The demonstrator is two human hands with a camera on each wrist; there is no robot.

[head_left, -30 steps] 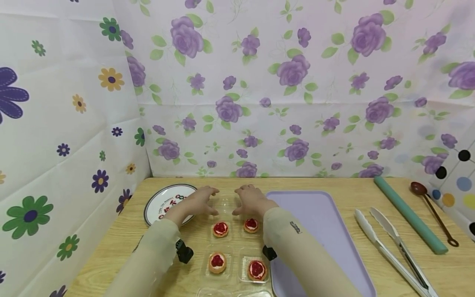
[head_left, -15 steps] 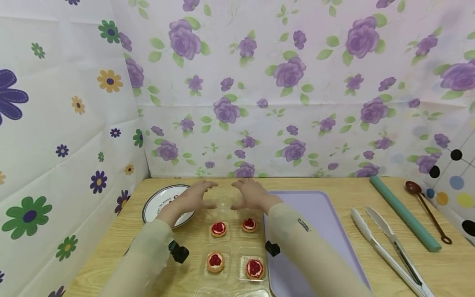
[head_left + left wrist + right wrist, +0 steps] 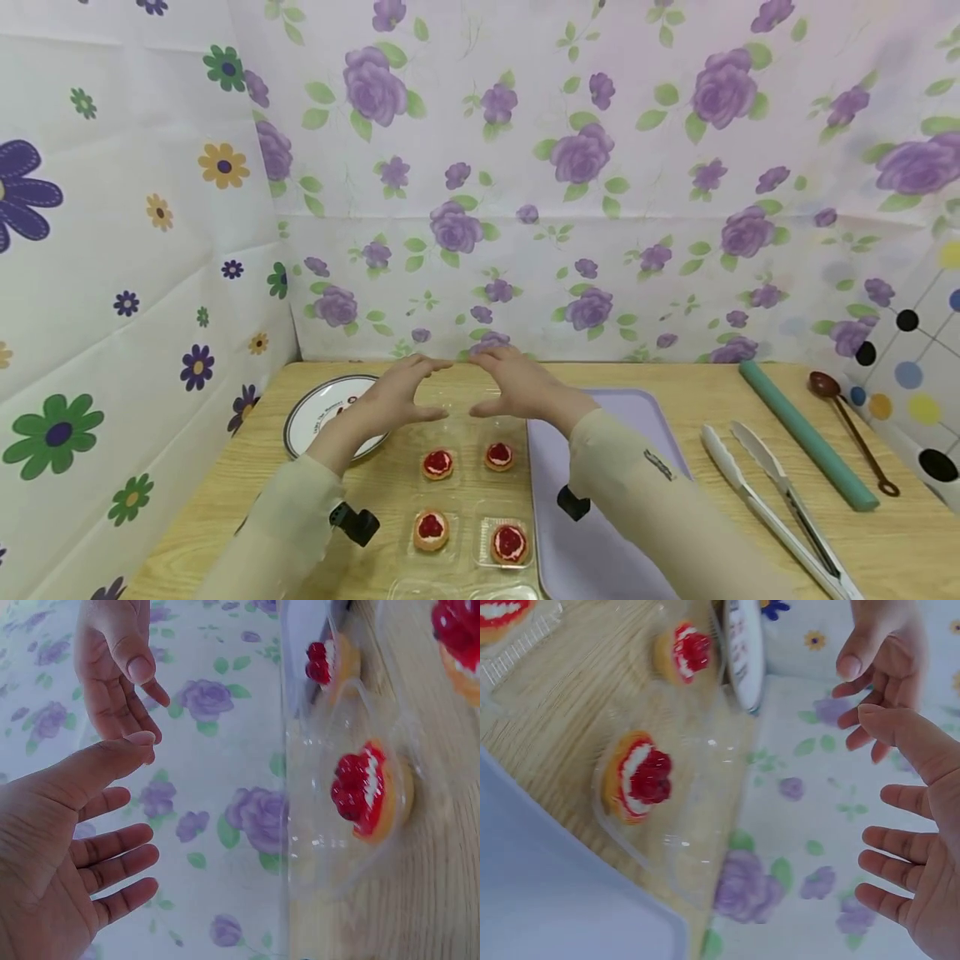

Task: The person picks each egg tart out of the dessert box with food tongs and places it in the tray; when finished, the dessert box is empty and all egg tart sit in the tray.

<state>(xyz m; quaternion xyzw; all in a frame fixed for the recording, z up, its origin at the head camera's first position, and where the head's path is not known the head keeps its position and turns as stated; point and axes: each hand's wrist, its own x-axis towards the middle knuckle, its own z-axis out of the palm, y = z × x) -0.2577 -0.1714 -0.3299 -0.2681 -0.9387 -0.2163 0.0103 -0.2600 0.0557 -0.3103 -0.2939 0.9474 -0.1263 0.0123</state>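
Note:
My left hand and right hand hover side by side above the far pair of clear plastic boxes, fingers extended and slightly bent, palms facing. Neither touches anything. Below them, a fruit tart with red topping sits in the left box and another tart in the right box. Nearer, a tart and one more tart sit in their own boxes. Lids stand raised on the far boxes; the left wrist view shows a clear box around a tart.
A printed white plate lies left of the boxes. To their right is a lilac tray, then metal tongs, a green rod and a dark red spoon. More clear box parts show at the front edge.
Both hands have risen from the far boxes, with the fingers more extended. The right forearm has shifted to the right. The tarts and boxes stay in place; the view has shifted slightly.

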